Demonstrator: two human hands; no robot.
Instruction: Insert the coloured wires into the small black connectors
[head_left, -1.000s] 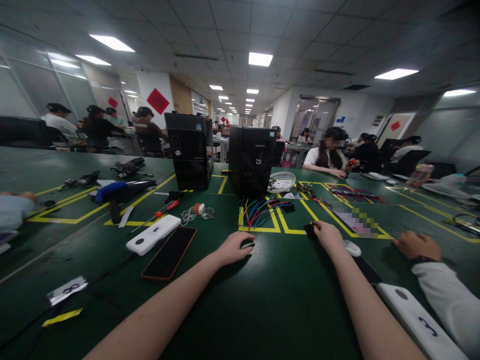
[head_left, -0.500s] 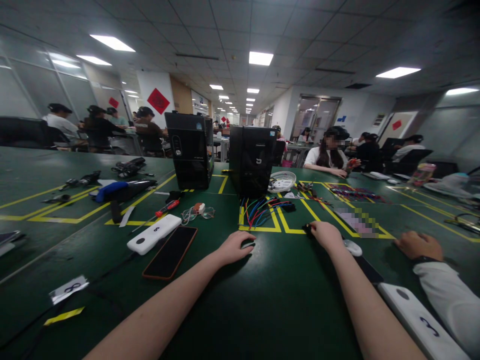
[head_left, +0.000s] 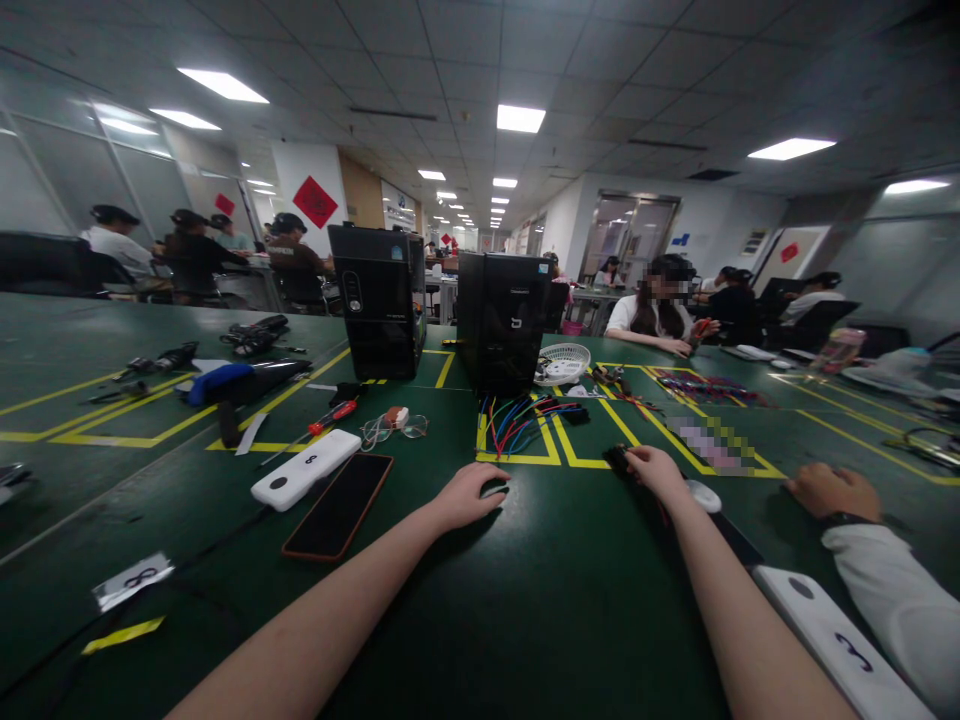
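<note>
My left hand [head_left: 471, 493] rests on the green table [head_left: 540, 580], fingers curved and thumb apart, with a pale patch between them that I cannot make out. A bundle of red, blue and black wires [head_left: 517, 425] lies just beyond it. My right hand [head_left: 658, 472] is closed in a pinch on a small black connector [head_left: 617, 458] at the table surface. A bit of reddish wire shows below that palm. Behind the wires stand two black computer towers [head_left: 379, 310], the right one nearer the wires.
At left lie a phone [head_left: 339, 508], a white power bank [head_left: 307, 470], glasses [head_left: 395, 428] and a red screwdriver [head_left: 330, 418]. A white basket [head_left: 562, 364] sits beyond. Another person's hand [head_left: 836, 493] and a second power bank [head_left: 832, 640] are at right.
My right hand has shifted slightly, and more of the black connector and a reddish wire now show. My left hand stays in place.
</note>
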